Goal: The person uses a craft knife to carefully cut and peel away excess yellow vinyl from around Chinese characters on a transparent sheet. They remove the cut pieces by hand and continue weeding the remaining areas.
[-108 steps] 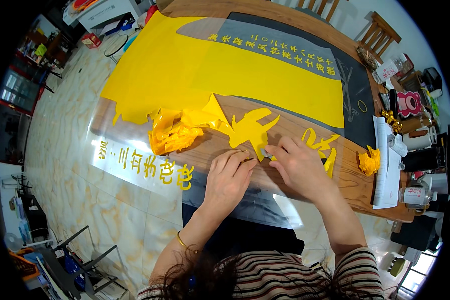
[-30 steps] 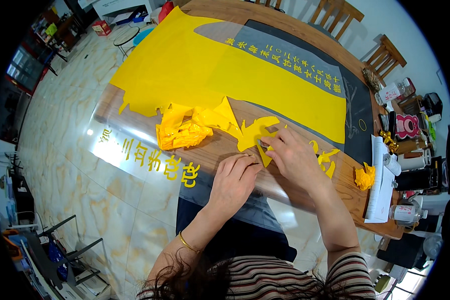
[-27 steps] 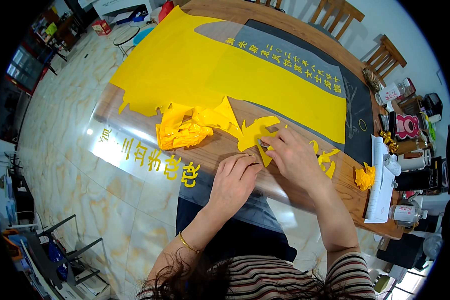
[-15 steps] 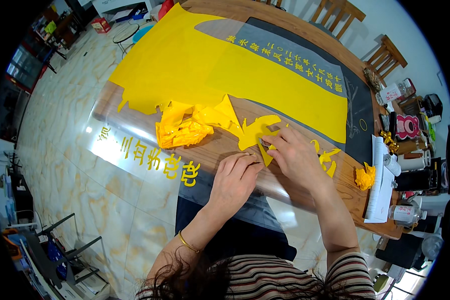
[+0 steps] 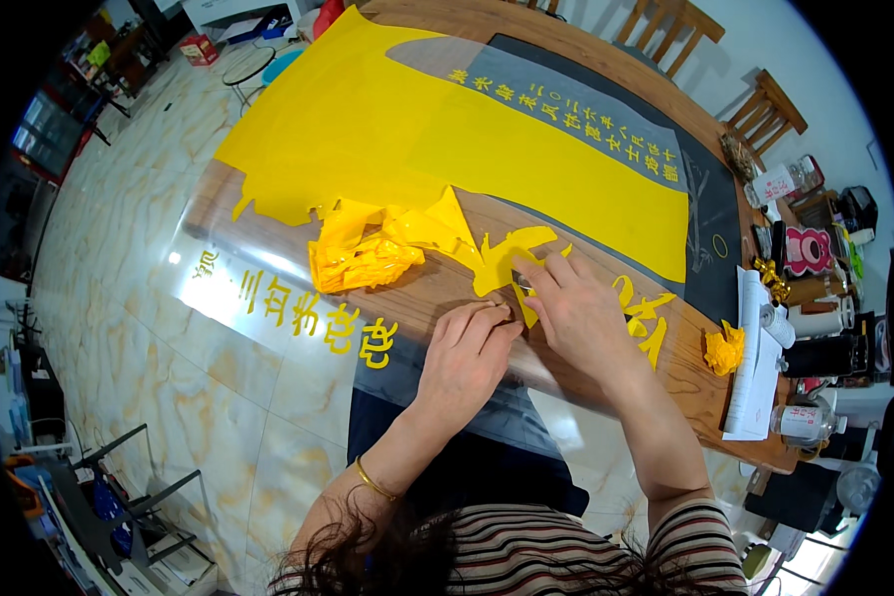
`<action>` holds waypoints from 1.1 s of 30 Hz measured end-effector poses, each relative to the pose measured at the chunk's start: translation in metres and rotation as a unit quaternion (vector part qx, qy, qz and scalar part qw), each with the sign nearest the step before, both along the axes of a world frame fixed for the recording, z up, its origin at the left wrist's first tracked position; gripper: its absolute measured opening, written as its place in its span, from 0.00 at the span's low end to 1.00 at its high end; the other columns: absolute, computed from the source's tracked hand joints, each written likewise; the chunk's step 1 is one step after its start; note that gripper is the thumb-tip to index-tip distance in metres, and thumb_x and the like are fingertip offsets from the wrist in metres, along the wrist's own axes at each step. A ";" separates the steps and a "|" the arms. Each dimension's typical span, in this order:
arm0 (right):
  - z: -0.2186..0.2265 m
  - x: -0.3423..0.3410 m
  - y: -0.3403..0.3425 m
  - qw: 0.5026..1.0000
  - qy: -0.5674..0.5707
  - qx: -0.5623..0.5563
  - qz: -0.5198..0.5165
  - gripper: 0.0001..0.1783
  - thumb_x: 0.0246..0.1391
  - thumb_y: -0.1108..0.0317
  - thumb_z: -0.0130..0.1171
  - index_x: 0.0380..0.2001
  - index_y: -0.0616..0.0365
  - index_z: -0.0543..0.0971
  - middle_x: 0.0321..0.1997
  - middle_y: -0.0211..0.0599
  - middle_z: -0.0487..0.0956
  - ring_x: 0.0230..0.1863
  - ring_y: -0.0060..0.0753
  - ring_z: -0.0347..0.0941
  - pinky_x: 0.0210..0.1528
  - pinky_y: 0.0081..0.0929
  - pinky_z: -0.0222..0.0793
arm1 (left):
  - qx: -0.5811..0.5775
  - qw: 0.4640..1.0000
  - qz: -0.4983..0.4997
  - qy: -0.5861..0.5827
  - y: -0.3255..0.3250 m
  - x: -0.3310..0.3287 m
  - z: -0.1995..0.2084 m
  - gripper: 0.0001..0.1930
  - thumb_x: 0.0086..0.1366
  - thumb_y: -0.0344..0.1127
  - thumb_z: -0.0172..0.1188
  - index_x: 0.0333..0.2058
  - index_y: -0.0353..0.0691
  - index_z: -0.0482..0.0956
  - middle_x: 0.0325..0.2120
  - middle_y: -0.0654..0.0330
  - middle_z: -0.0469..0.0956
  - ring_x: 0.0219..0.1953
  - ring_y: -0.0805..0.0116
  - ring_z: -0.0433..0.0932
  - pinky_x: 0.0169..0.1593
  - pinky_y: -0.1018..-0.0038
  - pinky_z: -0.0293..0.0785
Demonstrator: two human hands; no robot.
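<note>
The left hand [image 5: 467, 350] is held palm down above the near side of the wooden bench [image 5: 703, 402], right of the crumpled yellow heap [image 5: 368, 260] and nearer the body. Its wrist is ringed by a gold bangle [image 5: 372, 480]; its fingers are bent and its fingertips drawn together in a narrow grip, and whether anything is held there cannot be told. Just right of the heap, the branched yellow piece [image 5: 497, 266] is laid flat, partly covered by fingers and met by the heap's flap. Farther right of the heap, the right hand [image 5: 578, 310] is turned back upward, its forearm slanted in from the lower right, and a small silvery tool [image 5: 522, 289] is pinched in its grip.

Left of the heap, six yellow characters [image 5: 341, 328] are carried by one clear sheet [image 5: 194, 283]. Beyond the heap, one large yellow film [image 5: 368, 119] is spread out, with two rows of small characters [image 5: 572, 123] shown at its far right. Right of the heap, past the right hand, one slender-armed yellow piece [image 5: 644, 316] and one small yellow wad [image 5: 724, 348] are seen; well right of it, two labelled bottles [image 5: 803, 422] are found.
</note>
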State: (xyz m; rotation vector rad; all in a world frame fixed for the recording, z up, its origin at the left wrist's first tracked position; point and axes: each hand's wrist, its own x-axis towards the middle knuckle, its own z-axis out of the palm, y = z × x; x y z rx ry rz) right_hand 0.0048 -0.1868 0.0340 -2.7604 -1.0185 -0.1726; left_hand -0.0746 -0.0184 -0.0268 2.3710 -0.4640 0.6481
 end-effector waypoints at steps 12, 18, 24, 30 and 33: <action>0.003 0.021 -0.006 0.984 0.145 0.099 -0.022 0.18 0.68 0.70 0.54 0.60 0.52 0.76 0.50 0.46 0.74 0.49 0.47 0.76 0.51 0.35 0.74 | 0.007 1.000 -0.001 0.002 -0.001 0.001 -0.001 0.17 0.55 0.25 0.67 0.45 0.40 0.82 0.50 0.59 0.76 0.55 0.57 0.74 0.60 0.60 0.69; 0.018 0.045 0.017 0.984 0.144 0.096 -0.036 0.18 0.68 0.65 0.56 0.60 0.50 0.77 0.49 0.45 0.75 0.45 0.44 0.78 0.44 0.35 0.77 | 0.041 0.999 -0.006 0.025 0.000 0.006 0.006 0.13 0.54 0.25 0.64 0.40 0.40 0.80 0.58 0.57 0.76 0.56 0.56 0.73 0.58 0.59 0.69; 0.030 0.057 0.036 0.986 0.089 0.142 -0.023 0.16 0.68 0.65 0.57 0.57 0.49 0.79 0.47 0.45 0.76 0.46 0.44 0.78 0.46 0.37 0.78 | 0.037 0.999 0.010 0.002 -0.003 0.005 -0.002 0.12 0.55 0.24 0.63 0.39 0.40 0.80 0.59 0.56 0.77 0.56 0.56 0.73 0.58 0.58 0.68; 0.011 0.062 0.066 0.995 0.080 -0.051 0.026 0.19 0.66 0.66 0.57 0.59 0.51 0.79 0.54 0.46 0.78 0.56 0.47 0.77 0.55 0.38 0.77 | 0.030 1.000 0.008 -0.004 -0.005 0.006 -0.001 0.11 0.56 0.25 0.62 0.39 0.40 0.80 0.58 0.56 0.77 0.56 0.56 0.73 0.58 0.58 0.69; 0.008 0.059 0.056 0.993 0.105 -0.026 0.047 0.18 0.65 0.65 0.58 0.57 0.53 0.80 0.53 0.47 0.79 0.60 0.49 0.76 0.60 0.38 0.74 | 0.024 1.000 0.012 -0.002 -0.005 0.005 -0.003 0.10 0.56 0.25 0.62 0.38 0.40 0.80 0.58 0.56 0.77 0.57 0.56 0.73 0.59 0.58 0.69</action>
